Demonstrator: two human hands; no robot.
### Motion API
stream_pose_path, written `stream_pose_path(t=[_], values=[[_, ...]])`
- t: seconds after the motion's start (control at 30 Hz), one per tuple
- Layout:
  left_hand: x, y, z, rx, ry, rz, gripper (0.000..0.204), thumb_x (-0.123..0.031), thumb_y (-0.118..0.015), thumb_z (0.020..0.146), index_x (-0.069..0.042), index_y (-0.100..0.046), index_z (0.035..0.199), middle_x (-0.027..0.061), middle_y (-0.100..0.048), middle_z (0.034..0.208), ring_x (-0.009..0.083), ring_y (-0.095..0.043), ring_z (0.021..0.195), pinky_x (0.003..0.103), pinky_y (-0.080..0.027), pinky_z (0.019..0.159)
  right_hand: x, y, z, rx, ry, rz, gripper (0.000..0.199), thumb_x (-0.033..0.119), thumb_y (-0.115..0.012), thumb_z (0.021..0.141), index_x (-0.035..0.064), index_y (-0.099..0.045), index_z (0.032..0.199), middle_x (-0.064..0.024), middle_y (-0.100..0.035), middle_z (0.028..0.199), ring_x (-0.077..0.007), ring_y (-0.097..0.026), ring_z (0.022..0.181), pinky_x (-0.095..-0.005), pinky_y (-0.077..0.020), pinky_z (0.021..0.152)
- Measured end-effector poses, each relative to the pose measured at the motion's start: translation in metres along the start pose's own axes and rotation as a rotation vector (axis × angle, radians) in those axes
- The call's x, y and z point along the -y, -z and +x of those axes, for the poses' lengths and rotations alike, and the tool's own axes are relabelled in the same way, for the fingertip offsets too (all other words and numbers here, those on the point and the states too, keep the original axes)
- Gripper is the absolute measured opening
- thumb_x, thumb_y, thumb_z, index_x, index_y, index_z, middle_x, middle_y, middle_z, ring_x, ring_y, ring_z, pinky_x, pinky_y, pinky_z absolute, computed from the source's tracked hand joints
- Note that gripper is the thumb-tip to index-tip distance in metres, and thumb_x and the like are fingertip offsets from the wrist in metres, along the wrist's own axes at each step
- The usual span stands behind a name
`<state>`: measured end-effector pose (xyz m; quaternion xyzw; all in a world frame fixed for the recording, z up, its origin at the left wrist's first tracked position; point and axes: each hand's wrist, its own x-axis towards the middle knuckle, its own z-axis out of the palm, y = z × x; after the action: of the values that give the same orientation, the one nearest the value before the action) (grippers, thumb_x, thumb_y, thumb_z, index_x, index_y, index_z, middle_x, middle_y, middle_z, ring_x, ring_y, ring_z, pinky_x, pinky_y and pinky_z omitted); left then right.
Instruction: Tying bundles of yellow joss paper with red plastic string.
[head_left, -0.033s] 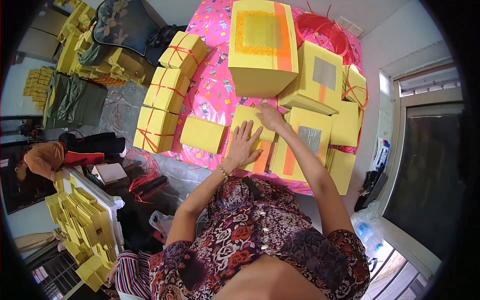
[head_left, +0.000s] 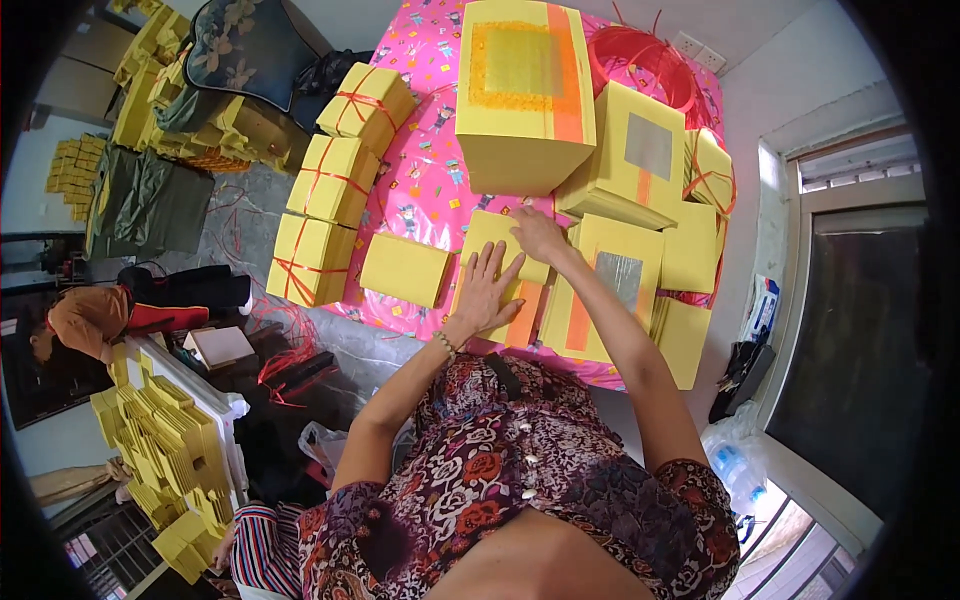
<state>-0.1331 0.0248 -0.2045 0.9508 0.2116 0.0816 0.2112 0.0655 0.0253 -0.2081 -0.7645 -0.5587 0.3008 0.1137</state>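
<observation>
A folded yellow paper piece [head_left: 490,232] lies before me on a stack of similar sheets with an orange strip [head_left: 527,312] along one side. My left hand [head_left: 488,295] rests flat on it, fingers spread. At its upper right edge my right hand [head_left: 541,238] has its fingers bent and pressed together on the paper; the fingertips are partly hidden. To the left sits a low pile of yellow folded pieces [head_left: 405,270]. Close on the right is a yellow stack with a grey window [head_left: 619,278] and an orange strip. A tall yellow stack [head_left: 525,165] stands just beyond my hands.
Bundles tied with red string [head_left: 312,258] line the left of the pink patterned tablecloth [head_left: 425,190]. More yellow stacks [head_left: 640,150] and a red basket [head_left: 690,85] are at the right. On the left, other people work by a table of yellow pieces [head_left: 180,440]; red string [head_left: 295,365] litters the floor.
</observation>
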Motion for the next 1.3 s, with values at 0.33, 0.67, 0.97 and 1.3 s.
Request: stream_pose_path(t=[0.33,0.67,0.97,1.3], values=[[0.002,-0.007,-0.001,0.032,0.022,0.009,0.085,-0.048,-0.062,0.079,-0.018,-0.026,0.150,0.0241,-0.021,0.152,0.0426,-0.017,0.140,0.055,-0.014,0.113,0.011,0.004,-0.005,-0.010,-0.031,0.015,0.046,0.021,-0.057,0.089,0.0074,-0.049,0.131,-0.0204,-0.044,0.139,-0.0381,-0.043,0.127,-0.0483,-0.0371,0.104],[0.001,-0.014,0.000,0.075,0.052,0.020,0.085,-0.057,-0.055,0.081,-0.015,-0.027,0.149,0.0258,-0.016,0.153,0.0433,-0.013,0.142,0.055,-0.011,0.114,0.023,-0.013,-0.019,-0.267,0.018,-0.183,0.039,0.016,-0.063,0.081,0.0048,-0.054,0.118,-0.0173,-0.054,0.115,-0.0361,-0.053,0.108,-0.0474,-0.0433,0.093],[0.003,-0.017,-0.003,0.083,0.052,0.014,0.089,-0.057,-0.059,0.076,-0.012,-0.031,0.148,0.0262,-0.013,0.154,0.0436,-0.011,0.142,0.055,-0.011,0.114,0.038,-0.023,-0.083,-0.115,-0.046,-0.266,0.037,0.008,-0.069,0.069,0.0010,-0.054,0.102,-0.0174,-0.057,0.100,-0.0334,-0.059,0.096,-0.0421,-0.0522,0.078],[0.005,-0.020,-0.004,0.079,0.037,0.014,0.088,-0.056,-0.060,0.076,-0.014,-0.030,0.148,0.0261,-0.012,0.154,0.0442,-0.010,0.142,0.056,-0.011,0.114,0.035,-0.024,-0.085,-0.036,-0.106,-0.204,0.043,0.011,-0.072,0.069,0.0023,-0.052,0.106,-0.0168,-0.059,0.103,-0.0314,-0.060,0.099,-0.0398,-0.0523,0.080]])
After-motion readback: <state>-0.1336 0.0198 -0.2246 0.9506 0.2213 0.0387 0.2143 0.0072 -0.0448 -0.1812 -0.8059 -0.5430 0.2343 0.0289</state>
